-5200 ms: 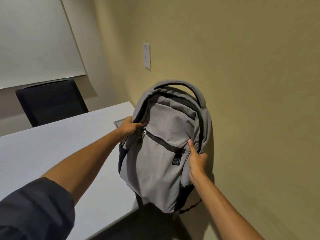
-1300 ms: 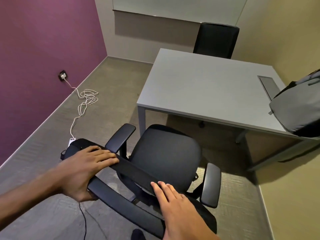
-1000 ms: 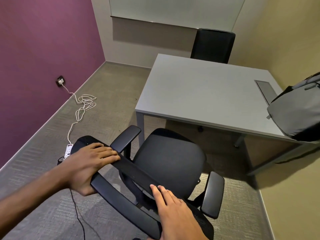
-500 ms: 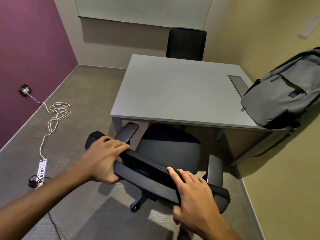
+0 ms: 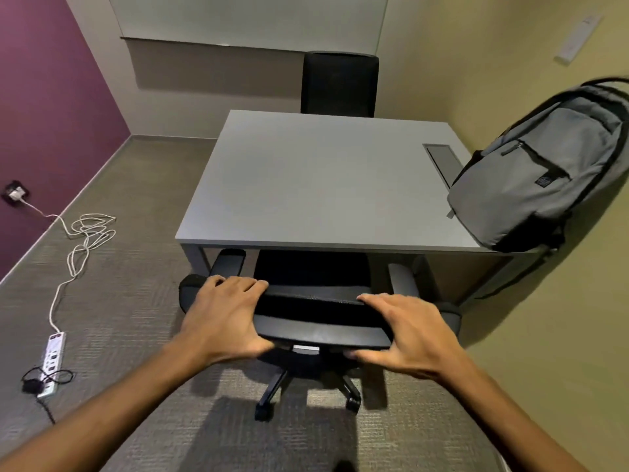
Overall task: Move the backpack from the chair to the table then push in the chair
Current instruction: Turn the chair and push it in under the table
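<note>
The grey backpack (image 5: 541, 175) stands on the right end of the grey table (image 5: 316, 185), leaning against the yellow wall. A black office chair (image 5: 320, 321) sits at the table's near edge, its seat and both armrests partly under the tabletop. My left hand (image 5: 224, 315) grips the left part of the chair's backrest top, fingers over the front and thumb behind. On the right part of the backrest, my right hand (image 5: 405, 332) holds on the same way.
A second black chair (image 5: 340, 84) stands at the table's far side. A white cable (image 5: 81, 240) runs from a wall socket to a power strip (image 5: 51, 362) on the carpet at left. A cable hatch (image 5: 442, 161) is set in the tabletop beside the backpack.
The chair has turned square to the table and rolled forward, so its seat now sits under the tabletop. Both hands stayed on the backrest and moved with it.
</note>
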